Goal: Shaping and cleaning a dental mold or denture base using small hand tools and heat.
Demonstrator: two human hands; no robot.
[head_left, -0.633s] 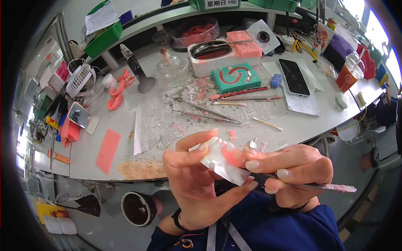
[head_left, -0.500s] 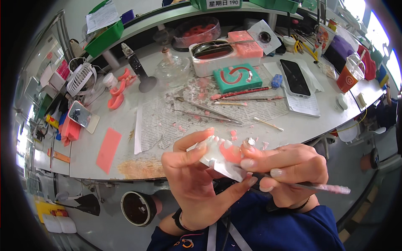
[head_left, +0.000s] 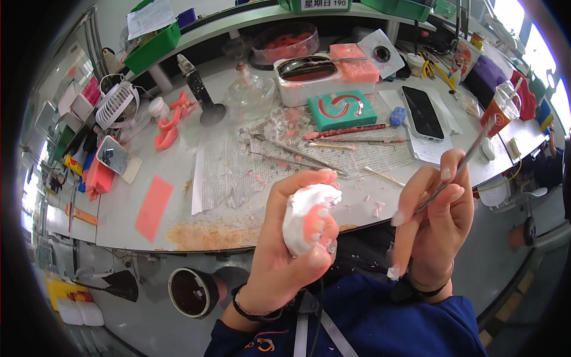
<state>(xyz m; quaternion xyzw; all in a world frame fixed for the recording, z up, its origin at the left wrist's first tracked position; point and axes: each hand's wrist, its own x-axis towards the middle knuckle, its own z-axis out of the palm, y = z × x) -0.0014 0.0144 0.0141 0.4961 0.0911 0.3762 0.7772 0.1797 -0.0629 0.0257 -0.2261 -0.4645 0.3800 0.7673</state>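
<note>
Near the front edge of the bench, my left hand [head_left: 276,250] is closed round a white plaster dental model [head_left: 295,221]. Pink wax [head_left: 311,225] with pale teeth set in it covers part of the model, which is tilted so the wax shows. To its right, apart from the model, my right hand [head_left: 443,223] grips a slim metal carving tool [head_left: 467,159] between thumb and fingers. One end of the tool points up and to the right; its lower end is hidden by the fingers.
Newspaper [head_left: 232,172] with pink scraps carries metal hand tools [head_left: 297,156] and cotton swabs [head_left: 383,177]. Behind stand a teal box [head_left: 342,121], a glass spirit lamp [head_left: 250,95] and a white wax container [head_left: 297,95]. A phone [head_left: 423,113] and drink cup [head_left: 496,113] lie right; a pink wax sheet [head_left: 154,208] left.
My right hand has come away from the model to the right, and the tool has swung to point upward. My left hand has turned the model, and its thumb now lies along it.
</note>
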